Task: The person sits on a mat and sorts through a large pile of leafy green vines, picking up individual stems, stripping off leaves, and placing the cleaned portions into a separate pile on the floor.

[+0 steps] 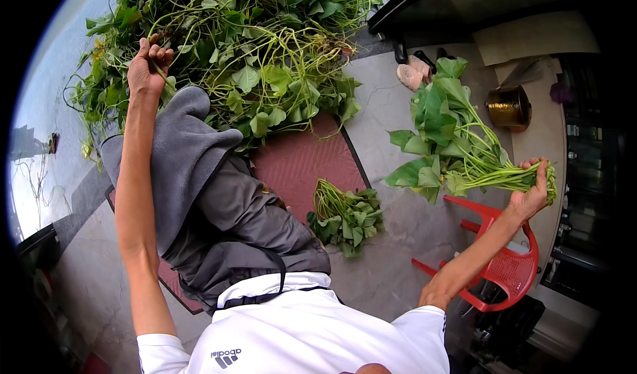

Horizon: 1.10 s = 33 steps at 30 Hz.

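Gripped in my right hand (530, 193) is a bunch of leafy green stems (477, 150), held out to the right by the stem ends, with its broad leaves fanning to the left. My left hand (150, 66) has its fingers curled around a single green vine stem (158, 69) at the near left edge of a large heap of leafy vines (259, 50). A smaller bundle of cut greens (346, 217) lies beside my leg, partly on the red mat and partly on the floor. A grey cloth (174, 160) drapes over my knee.
Under the heap and my legs lies a dark-edged red mat (308, 160). A red plastic chair (512, 269) stands below my right forearm. Pink slippers (414, 71) and a gold-coloured pot (508, 108) are farther off to the right, near a dark shelf unit (592, 175).
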Available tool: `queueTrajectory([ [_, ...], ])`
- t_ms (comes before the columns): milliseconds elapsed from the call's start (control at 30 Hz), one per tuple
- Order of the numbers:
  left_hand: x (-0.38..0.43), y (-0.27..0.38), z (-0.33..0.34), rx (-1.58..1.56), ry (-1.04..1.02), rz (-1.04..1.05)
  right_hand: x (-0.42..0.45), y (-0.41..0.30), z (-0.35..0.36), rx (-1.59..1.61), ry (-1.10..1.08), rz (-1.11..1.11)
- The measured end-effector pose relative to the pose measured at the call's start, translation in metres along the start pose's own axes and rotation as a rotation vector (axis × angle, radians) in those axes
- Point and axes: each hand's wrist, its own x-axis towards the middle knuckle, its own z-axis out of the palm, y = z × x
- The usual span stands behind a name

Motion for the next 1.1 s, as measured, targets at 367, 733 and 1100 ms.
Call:
queueTrajectory([
  [367, -0.023, 0.008, 0.012, 0.149, -0.143, -0.036, -0.175, 0.347, 0.046, -1.682, -0.576, 0.297],
  [733, -0.084, 0.007, 0.065, 0.561, -0.616, -0.036, -0.298, 0.538, 0.017, -1.270, -0.616, 0.760],
  [1100, -0.121, 0.016, 0.092, 0.433, -0.946, -0.051, -0.190, 0.467, 0.036, -1.774, -1.271, 0.948],
])
